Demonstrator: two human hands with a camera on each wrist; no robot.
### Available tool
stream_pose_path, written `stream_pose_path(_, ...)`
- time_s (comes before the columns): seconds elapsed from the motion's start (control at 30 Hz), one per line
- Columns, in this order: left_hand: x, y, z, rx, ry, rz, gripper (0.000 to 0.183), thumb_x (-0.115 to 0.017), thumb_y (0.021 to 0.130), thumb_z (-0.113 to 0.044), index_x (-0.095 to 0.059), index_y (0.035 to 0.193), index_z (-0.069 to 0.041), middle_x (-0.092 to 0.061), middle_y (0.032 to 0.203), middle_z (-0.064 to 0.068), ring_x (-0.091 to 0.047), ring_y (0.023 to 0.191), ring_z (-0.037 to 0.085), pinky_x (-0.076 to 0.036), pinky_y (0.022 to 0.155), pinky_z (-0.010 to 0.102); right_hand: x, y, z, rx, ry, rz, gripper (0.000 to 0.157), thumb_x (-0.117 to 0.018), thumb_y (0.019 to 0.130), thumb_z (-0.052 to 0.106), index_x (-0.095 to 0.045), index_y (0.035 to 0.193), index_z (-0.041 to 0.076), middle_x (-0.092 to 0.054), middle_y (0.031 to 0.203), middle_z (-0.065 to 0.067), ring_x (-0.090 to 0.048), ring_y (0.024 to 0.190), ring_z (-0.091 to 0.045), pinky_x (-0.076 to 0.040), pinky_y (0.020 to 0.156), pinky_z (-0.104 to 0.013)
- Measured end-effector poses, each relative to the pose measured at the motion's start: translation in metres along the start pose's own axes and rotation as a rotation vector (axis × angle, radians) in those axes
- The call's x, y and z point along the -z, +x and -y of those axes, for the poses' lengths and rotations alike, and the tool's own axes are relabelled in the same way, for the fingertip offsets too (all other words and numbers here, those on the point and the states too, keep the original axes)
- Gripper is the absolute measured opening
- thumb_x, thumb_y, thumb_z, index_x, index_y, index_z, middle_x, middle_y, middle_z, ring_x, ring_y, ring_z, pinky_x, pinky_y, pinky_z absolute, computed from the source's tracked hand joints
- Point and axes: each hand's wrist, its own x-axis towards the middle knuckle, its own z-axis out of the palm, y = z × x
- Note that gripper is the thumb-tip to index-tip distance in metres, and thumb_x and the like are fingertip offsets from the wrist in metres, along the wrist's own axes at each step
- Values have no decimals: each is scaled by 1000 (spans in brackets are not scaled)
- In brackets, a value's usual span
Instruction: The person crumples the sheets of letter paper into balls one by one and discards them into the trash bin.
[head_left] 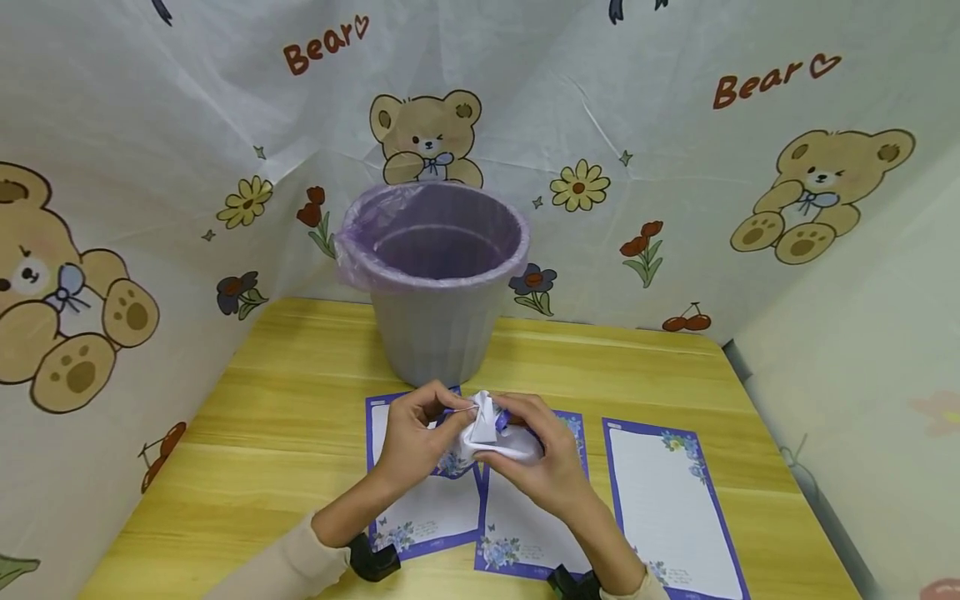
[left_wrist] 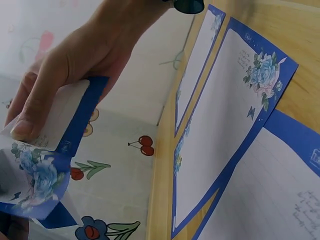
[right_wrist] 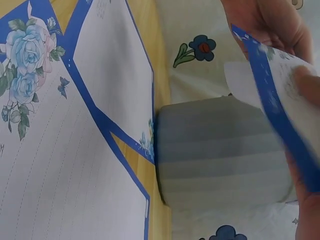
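Both hands hold one sheet of letter paper (head_left: 517, 442), white with a blue border and blue flowers, bent and crumpled above the table. My left hand (head_left: 416, 442) pinches its upper left part between thumb and fingers. On the other side, my right hand (head_left: 551, 462) grips the sheet, thumb below and fingers over the top. The left wrist view shows the folded paper (left_wrist: 42, 175) with the right thumb pressed on it. Beneath the hands lie a left sheet (head_left: 427, 508) and a middle sheet (head_left: 525, 521), their edges meeting; a right sheet (head_left: 667, 500) lies apart.
Behind the sheets, a grey bin (head_left: 438, 337) with a purple plastic liner (head_left: 356, 250) stands on the wooden table (head_left: 292, 400). A bear-print cloth (head_left: 510, 100) hangs behind and at the sides.
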Motion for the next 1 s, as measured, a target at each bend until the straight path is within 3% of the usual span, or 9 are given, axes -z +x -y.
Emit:
stream_pose_path(0.2,-1,-1,0,8,-19,25,10,-76,96,4,-75,101,-3,-79,99,18,-78,87,12,-65,73,28,4,0,-2,118,8,-44,64,-94,73,-8,-74,132,6,-77,123,-16,-76,113,-23,-61,98,-19)
stream_pose_path(0.47,1,-3,4,20,-17,62,8,-76,97,2,-75,101,-5,-78,96,17,-77,85,12,-64,71,26,4,0,-7,214,38,-68,41,-87,75,-18,-81,110,2,-82,102,-18,-82,96,-30,-65,92,-22)
stream_pose_path(0.63,6,-5,3,57,6,126,14,-75,100,-3,-77,112,-10,-79,107,12,-78,96,15,-66,83,28,2,-1,-12,247,90,-99,38,-84,75,-21,-83,107,0,-83,98,-19,-82,92,-27,-66,87,-23)
stream_pose_path(0.83,16,-8,2,43,47,290,56,-86,92,-9,-67,143,-15,-72,130,7,-71,114,13,-62,105,32,7,-3,-15,173,160,-155,36,-80,78,-24,-82,106,-2,-82,98,-21,-82,96,-18,-66,83,-22)
stream_pose_path(1.0,20,-7,1,-16,163,348,80,-98,80,-19,-61,151,-24,-63,148,3,-62,134,17,-56,112,35,11,-4,-13,68,257,-142,31,-77,83,-24,-83,105,-3,-83,98,-18,-81,98,-13,-67,83,-24)
